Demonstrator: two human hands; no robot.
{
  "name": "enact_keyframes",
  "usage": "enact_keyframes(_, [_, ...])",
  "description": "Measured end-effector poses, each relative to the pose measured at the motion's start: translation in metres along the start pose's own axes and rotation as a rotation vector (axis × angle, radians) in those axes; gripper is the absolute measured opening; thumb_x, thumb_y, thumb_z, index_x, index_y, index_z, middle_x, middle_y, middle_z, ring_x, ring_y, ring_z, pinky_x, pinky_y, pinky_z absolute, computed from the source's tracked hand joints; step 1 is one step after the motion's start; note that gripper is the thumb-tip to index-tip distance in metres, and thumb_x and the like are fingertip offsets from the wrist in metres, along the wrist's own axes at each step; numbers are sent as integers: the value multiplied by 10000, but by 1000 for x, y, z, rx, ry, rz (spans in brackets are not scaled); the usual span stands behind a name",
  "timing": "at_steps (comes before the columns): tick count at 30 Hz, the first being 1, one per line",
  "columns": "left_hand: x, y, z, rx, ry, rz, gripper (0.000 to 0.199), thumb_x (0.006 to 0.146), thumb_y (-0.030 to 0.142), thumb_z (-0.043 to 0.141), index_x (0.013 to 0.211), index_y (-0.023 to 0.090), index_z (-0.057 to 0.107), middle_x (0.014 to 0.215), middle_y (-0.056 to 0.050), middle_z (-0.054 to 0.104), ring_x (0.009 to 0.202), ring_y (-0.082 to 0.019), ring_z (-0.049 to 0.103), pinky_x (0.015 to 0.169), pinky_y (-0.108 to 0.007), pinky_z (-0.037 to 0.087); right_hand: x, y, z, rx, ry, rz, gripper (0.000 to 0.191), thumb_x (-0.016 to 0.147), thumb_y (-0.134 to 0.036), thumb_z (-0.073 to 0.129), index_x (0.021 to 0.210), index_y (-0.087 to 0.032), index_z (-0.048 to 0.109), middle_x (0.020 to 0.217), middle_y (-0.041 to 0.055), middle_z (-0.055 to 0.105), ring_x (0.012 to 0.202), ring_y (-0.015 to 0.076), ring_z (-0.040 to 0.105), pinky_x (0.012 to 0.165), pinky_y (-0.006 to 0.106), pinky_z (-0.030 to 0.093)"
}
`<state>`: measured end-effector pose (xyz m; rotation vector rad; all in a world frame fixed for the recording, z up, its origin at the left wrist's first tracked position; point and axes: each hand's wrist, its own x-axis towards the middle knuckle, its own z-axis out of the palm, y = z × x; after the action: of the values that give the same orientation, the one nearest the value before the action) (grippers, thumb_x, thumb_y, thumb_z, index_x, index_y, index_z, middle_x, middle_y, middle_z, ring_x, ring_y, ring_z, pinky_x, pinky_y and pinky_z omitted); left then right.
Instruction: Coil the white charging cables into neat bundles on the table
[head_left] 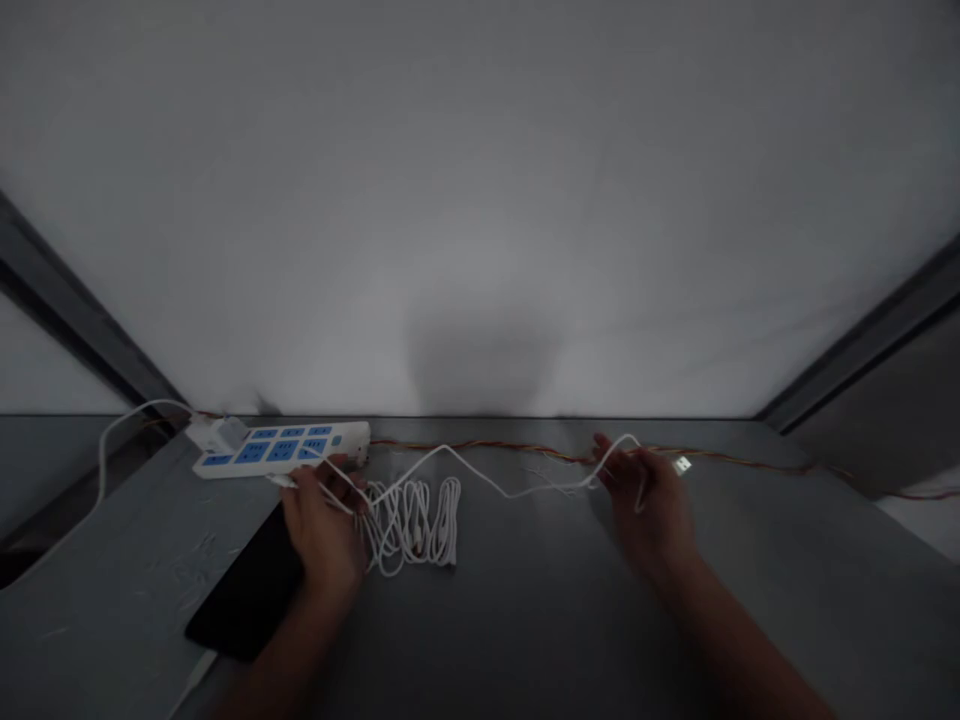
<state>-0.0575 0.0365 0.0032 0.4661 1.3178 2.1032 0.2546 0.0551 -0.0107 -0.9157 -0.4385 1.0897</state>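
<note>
A white USB cable (506, 494) runs in a kinked line between my two hands. My left hand (322, 530) is closed on one end of it, with a small white connector (280, 480) sticking out past the fingers near the power strip. On the right, my right hand (652, 505) has its fingers curled round the other end, where a loop rises over the hand. The metal USB plug (682, 466) shows beyond the knuckles. Between the hands, close to the left one, lie several coiled white cables (420, 525). A flat black device (251, 590) lies partly under my left wrist.
A white power strip (289, 452) with blue sockets stands at the back left, holding a white adapter (217, 434) with its own cable. Twisted red and yellow wires (487, 444) run along the back edge. A white panel (480, 200) rises behind the grey table (510, 620).
</note>
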Motion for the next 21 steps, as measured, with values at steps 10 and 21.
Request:
enact_keyframes(10, [-16, -10, -1, 201, -334, -10, 385, 791, 502, 671, 1034, 257, 502, 1012, 3, 672, 437, -54, 532, 329, -160, 335, -20, 2, 14, -141, -238, 276, 308, 614, -379, 846, 614, -169, 621, 687, 12, 652, 592, 134, 593, 497, 217, 500])
enact_keyframes(21, [-17, -9, 0, 322, -449, -216, 477, 693, 461, 752, 1055, 162, 667, 882, -45, 730, 507, -99, 620, 347, -147, 321, -24, 7, 10, -533, -409, 196, 427, 703, -583, 754, 891, -200, 773, 992, 82, 722, 935, 243, 644, 762, 300, 502])
